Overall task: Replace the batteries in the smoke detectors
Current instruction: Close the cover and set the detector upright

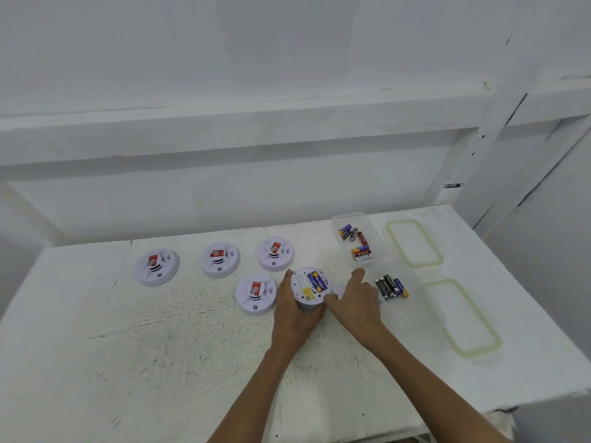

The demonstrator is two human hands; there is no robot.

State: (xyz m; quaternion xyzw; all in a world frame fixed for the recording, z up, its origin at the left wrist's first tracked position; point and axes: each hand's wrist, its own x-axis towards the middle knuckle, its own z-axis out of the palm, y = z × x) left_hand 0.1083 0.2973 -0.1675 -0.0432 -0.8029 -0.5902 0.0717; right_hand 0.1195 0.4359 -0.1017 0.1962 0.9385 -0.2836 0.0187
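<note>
Four closed detectors (pixel 220 259) left, two battery tubs (pixel 359 239) right, lids (pixel 414 243) perhaps beyond.

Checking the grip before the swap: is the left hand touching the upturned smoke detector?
Touching. The head view shows the left hand wrapped around the upturned smoke detector's near-left rim.

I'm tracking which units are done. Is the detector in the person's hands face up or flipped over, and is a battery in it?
Flipped over: the held detector shows its label and a blue-and-yellow battery seated in its compartment.
</note>
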